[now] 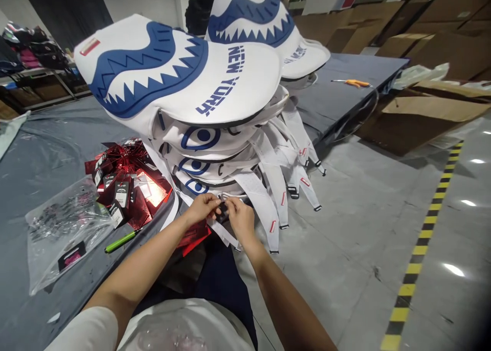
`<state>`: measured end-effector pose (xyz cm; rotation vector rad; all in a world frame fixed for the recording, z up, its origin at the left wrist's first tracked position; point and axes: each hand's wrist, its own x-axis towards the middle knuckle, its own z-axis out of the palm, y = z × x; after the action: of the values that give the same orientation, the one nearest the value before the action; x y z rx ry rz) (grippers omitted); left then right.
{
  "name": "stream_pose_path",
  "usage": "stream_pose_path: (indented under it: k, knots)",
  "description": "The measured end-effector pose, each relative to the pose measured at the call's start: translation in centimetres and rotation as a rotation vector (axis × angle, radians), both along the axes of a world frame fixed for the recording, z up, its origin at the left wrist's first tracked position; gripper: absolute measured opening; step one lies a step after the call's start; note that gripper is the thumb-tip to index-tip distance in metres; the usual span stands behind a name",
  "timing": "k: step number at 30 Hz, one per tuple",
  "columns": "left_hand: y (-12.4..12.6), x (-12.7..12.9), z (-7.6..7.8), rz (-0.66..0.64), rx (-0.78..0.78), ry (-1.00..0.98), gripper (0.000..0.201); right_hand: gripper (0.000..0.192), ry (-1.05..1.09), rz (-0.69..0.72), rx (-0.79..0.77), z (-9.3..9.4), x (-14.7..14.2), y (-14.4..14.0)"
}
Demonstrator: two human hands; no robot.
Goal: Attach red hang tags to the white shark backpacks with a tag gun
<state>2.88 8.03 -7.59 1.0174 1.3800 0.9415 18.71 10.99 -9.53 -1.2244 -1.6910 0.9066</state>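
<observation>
Two stacks of white backpacks with blue shark-mouth panels stand before you: the near stack (184, 85), whose top bag reads "NEW YORK", shows at least four bags by the three blue eye prints visible under the top one, and the far stack (264, 23) behind it cannot be counted. White straps (268, 197) hang off the table edge from both stacks. Your left hand (203, 206) and right hand (238, 217) meet at the bottom of the near stack, fingers curled and pinched together on a small dark fitting (221, 210) at the end of one strap; what the fitting is cannot be told, as the fingertips cover most of it. Both hands are closed in a fine grip, almost touching each other. On the grey table (46, 151) to your left lies one heap of red hang tags (126, 182), too many to count, one clear plastic bag (61, 228) of small dark parts, and one green pen (119, 242) just beside the bag. One orange-handled tool (351, 83) lies well apart on the far end of the table, and flattened cardboard boxes (422, 115) sit on the floor at right.
</observation>
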Motion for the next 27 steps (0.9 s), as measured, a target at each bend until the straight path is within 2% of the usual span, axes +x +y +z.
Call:
stream_pose_path:
  k: [4, 9, 11, 13, 17, 20, 22, 25, 27]
  knots:
    - [-2.2, -1.3, 1.2, -0.121, 0.018, -0.150, 0.054, 0.024, 0.197, -0.070, -0.067, 0.6, -0.2, -0.3]
    - [-4.5, -2.9, 2.7, -0.274, -0.032, -0.333, 0.083, 0.028, 0.379, -0.054, -0.152, 0.2, -2.0, -0.4]
    - [-4.9, -3.2, 2.8, -0.307, -0.058, -0.343, 0.097, 0.028, 0.421, -0.063, -0.166, -0.1, -2.4, -0.3]
    - [-5.1, -3.4, 2.8, -0.308, -0.051, -0.259, 0.100, 0.027, 0.446, -0.070, -0.172, -0.3, -2.4, -0.1]
    - [-5.3, -3.5, 2.9, -0.232, 0.087, -0.160, 0.062, 0.025, 0.482, -0.069, -0.183, -0.5, -2.1, -0.2]
    - [-5.5, -3.5, 2.1, -0.152, 0.182, -0.127, 0.060, 0.024, 0.507, -0.069, -0.192, -0.4, -2.0, -0.4]
    - [-5.6, -3.3, 0.9, -0.006, 0.242, -0.050, 0.056, 0.024, 0.516, -0.065, -0.191, -0.4, -2.0, -0.5]
    - [-5.8, -3.0, -1.3, 0.265, 0.338, 0.069, 0.031, 0.024, 0.517, -0.049, -0.179, -0.4, -2.1, -0.7]
    - [-5.9, -2.7, -2.1, 0.366, 0.410, 0.152, 0.023, 0.023, 0.509, -0.031, -0.166, -0.4, -2.2, -0.8]
